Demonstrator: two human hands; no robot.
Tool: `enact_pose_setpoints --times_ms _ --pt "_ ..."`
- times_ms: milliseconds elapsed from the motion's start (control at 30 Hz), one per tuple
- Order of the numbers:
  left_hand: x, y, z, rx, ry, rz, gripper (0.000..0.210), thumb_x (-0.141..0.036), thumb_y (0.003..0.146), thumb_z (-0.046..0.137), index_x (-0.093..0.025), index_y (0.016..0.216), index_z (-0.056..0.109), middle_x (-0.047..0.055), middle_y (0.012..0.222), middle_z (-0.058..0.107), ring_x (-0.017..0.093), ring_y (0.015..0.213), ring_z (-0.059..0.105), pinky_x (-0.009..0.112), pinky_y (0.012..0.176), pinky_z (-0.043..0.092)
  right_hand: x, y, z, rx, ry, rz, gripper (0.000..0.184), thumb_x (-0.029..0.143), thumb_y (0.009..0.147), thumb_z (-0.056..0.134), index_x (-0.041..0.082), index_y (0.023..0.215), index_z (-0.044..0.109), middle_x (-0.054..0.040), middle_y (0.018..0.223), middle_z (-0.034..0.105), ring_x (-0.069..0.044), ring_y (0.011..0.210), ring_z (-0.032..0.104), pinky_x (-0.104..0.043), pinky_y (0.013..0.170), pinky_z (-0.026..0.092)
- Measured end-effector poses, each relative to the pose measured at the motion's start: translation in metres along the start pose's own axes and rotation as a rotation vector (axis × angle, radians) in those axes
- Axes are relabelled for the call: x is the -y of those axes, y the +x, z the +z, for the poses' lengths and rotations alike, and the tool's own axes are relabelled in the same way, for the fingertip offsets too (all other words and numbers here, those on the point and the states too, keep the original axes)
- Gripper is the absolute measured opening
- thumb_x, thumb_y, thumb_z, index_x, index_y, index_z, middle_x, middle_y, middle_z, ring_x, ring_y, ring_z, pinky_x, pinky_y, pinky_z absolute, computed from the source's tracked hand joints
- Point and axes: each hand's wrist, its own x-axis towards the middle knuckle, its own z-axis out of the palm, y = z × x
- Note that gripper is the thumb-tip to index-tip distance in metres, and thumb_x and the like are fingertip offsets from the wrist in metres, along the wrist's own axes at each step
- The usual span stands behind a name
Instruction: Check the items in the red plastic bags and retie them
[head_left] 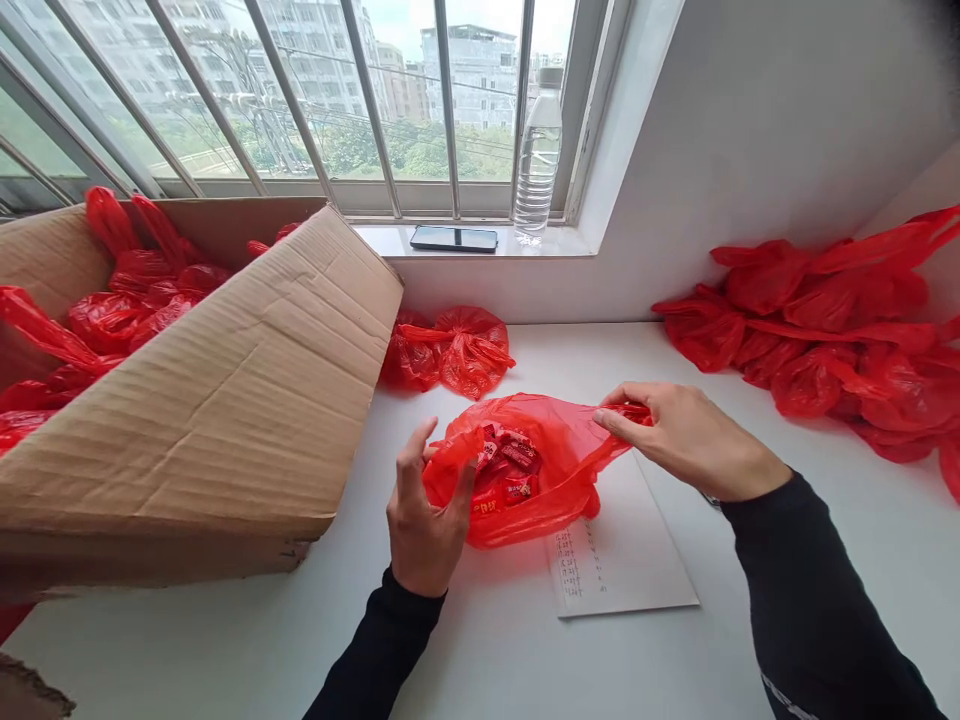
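A thin red plastic bag (559, 440) lies on the white table with its mouth gaping toward me. Small red wrapped packets (517, 465) with printed lettering show inside it. At the bag's left edge is my left hand (431, 515), its thumb in front of the rim and its curled fingers behind, partly hidden by the film. My right hand (686, 435) pinches the gathered handle end on the right and pulls it out sideways. Under the bag's right part sits a paper pad (622, 560) with handwritten columns.
On the left a tilted cardboard box (277, 370) holds several red bags (142, 290). Tied red bags (472, 350) sit by the wall, with a heap of red bags (832, 330) at right. A phone (454, 239) and water bottle (538, 165) occupy the windowsill.
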Motion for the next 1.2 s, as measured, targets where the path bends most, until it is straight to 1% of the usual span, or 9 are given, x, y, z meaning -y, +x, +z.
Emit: enact_pose_setpoints --times_ms 100,200,400,500,567,700,800,1033,1200 --pt "-0.016 0.014 -0.01 0.101 0.042 0.0 0.014 -0.021 0.094 0.059 -0.023 0.106 0.068 0.001 0.096 0.07 0.015 0.087 0.064 0.026 0.08 0.049 0.009 -0.012 -0.015 -0.118 0.266 -0.052 0.025 0.047 0.091 0.062 0.029 0.107 0.068 0.0025 0.079 0.069 -0.014 0.057 0.057 -0.027 0.055 0.045" --pt "-0.041 0.03 -0.015 0.125 -0.036 -0.151 0.013 -0.025 0.096 0.056 -0.021 0.092 0.067 -0.003 0.08 0.067 0.011 0.071 0.059 0.022 0.067 0.046 0.022 -0.025 -0.019 -0.2 0.435 -0.177 0.032 0.045 0.091 0.066 0.032 0.119 0.063 0.0044 0.078 0.064 -0.012 0.061 0.056 -0.025 0.058 0.046" --pt "-0.085 0.057 -0.006 0.35 -0.141 -0.111 0.02 -0.023 0.097 0.049 -0.02 0.082 0.062 -0.004 0.067 0.057 0.011 0.059 0.049 0.025 0.058 0.042 0.045 -0.029 0.006 0.025 0.521 -0.372 0.024 0.038 0.09 0.069 0.029 0.112 0.064 0.0077 0.071 0.059 -0.009 0.057 0.053 -0.022 0.061 0.046" --pt "-0.098 0.063 -0.004 0.296 -0.072 0.025 0.015 -0.02 0.092 0.054 -0.02 0.102 0.066 0.004 0.1 0.064 0.018 0.095 0.059 0.03 0.084 0.047 0.047 -0.03 0.005 -0.021 0.558 -0.345 0.012 0.035 0.095 0.063 0.024 0.089 0.064 0.007 0.069 0.061 -0.007 0.052 0.048 -0.021 0.052 0.04" --pt "-0.106 0.063 -0.004 0.354 -0.067 0.141 0.043 -0.019 0.089 0.057 -0.023 0.132 0.056 0.006 0.135 0.054 0.023 0.128 0.046 0.036 0.107 0.038 0.046 -0.035 -0.002 -0.05 0.621 -0.318 0.015 0.038 0.094 0.064 0.024 0.089 0.064 0.0073 0.068 0.061 -0.006 0.048 0.043 -0.021 0.047 0.037" --pt "-0.112 0.059 -0.004 0.593 -0.089 0.221 0.064 -0.023 0.091 0.061 -0.026 0.15 0.035 0.005 0.136 0.057 0.021 0.124 0.05 0.036 0.105 0.039 0.049 -0.043 -0.015 -0.043 0.827 -0.285 0.014 0.036 0.092 0.068 0.022 0.09 0.066 0.0038 0.078 0.065 -0.007 0.057 0.056 -0.018 0.051 0.045" --pt "-0.11 0.061 -0.006 0.634 -0.152 0.063 0.017 -0.026 0.101 0.049 -0.024 0.113 0.061 0.0 0.097 0.064 0.015 0.088 0.057 0.029 0.081 0.045 0.051 -0.044 -0.019 -0.03 0.919 -0.223 0.015 0.035 0.091 0.071 0.02 0.091 0.069 0.0036 0.071 0.063 -0.008 0.058 0.057 -0.017 0.052 0.047" --pt "-0.114 0.068 -0.015 0.63 -0.65 -0.408 0.028 -0.041 0.102 0.045 -0.022 0.089 0.062 -0.003 0.075 0.056 0.011 0.065 0.05 0.025 0.06 0.042 0.05 -0.047 -0.02 -0.029 0.95 -0.231 0.018 0.034 0.09 0.073 0.023 0.104 0.071 0.0033 0.072 0.064 -0.008 0.06 0.058 -0.014 0.054 0.049" --pt "-0.117 0.061 -0.009 0.671 -0.672 -0.426 0.033 -0.044 0.102 0.043 -0.021 0.081 0.055 -0.003 0.073 0.051 0.011 0.065 0.044 0.025 0.061 0.04 0.053 -0.052 -0.014 0.128 0.858 -0.358 0.03 0.017 0.079 0.082 0.027 0.105 0.069 0.0068 0.072 0.062 -0.007 0.059 0.055 -0.015 0.055 0.048"
